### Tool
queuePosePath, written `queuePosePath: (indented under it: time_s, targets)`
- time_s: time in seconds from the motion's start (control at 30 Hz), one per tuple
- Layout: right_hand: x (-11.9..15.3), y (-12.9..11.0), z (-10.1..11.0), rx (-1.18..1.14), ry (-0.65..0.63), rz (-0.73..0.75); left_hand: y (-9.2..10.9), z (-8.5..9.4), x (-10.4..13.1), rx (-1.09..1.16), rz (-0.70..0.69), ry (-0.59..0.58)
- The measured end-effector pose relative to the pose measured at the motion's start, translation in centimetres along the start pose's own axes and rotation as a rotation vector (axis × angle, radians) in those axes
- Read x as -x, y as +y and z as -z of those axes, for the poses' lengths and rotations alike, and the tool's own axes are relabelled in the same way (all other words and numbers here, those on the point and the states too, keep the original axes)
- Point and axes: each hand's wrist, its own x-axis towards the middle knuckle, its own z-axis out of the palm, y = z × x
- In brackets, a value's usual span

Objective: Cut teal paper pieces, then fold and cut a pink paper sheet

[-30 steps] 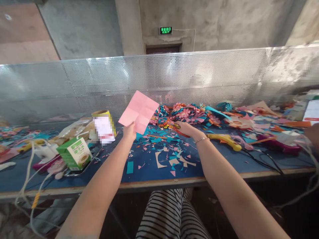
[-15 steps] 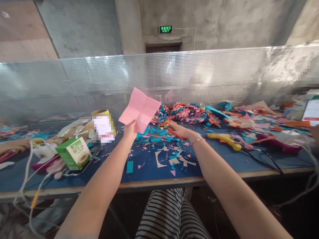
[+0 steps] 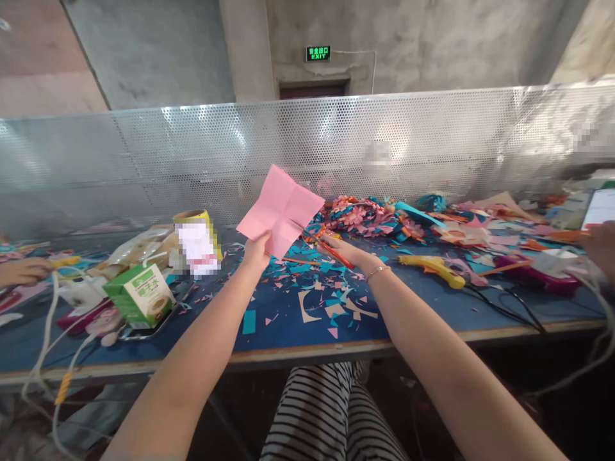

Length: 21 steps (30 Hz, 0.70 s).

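A square sheet of pink paper [image 3: 283, 208] with crossing fold lines is pinched at its lower corner by my left hand [image 3: 258, 248], held up above the table. My right hand [image 3: 336, 248] is closed round a pair of scissors with red-orange handles [image 3: 342, 254]. The scissor blades point left and meet the paper's right edge; how deep they reach into it I cannot tell. Beneath both hands lie small paper scraps [image 3: 336, 294] in blue, pink and cream.
Behind my right hand a heap of paper flowers [image 3: 360, 214] lies against the perforated metal screen [image 3: 269, 137]. To the right is a yellow glue gun [image 3: 435, 269]; to the left, a green drink carton [image 3: 141, 298] and a yellow tube [image 3: 214, 230]. Other people's hands [image 3: 24, 272] show at both sides.
My left hand has brought the pink paper to the right, up to the scissors' blades. The right hand has hardly moved. At both edges, other people's hands have come further into view.
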Motion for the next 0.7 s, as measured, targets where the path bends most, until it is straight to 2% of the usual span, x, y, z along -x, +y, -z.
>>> queuePosePath:
  time_s: [0.27, 0.7]
  targets:
    - [-0.02, -0.25, 0.06, 0.021, -0.027, -0.007, -0.16, -0.01, -0.15, -0.021, 0.007, 0.015]
    - [-0.44, -0.41, -0.01, 0.169, 0.079, 0.029, 0.2, 0.11, -0.16, -0.044, -0.005, 0.021]
